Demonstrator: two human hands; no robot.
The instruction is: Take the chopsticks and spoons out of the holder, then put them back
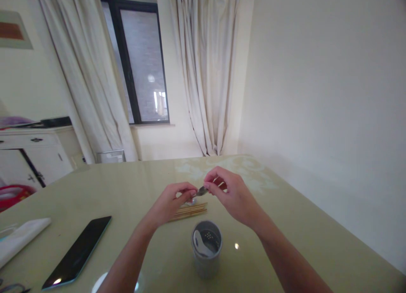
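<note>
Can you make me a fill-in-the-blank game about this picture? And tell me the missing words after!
1. The spoon is held by the left hand and the ____ hand.
2. The cup is coloured ____.
3. The sticks lie on the ____.
4. The black device is on the ____ side of the picture.

Missing words: right; grey; table; left.
</note>
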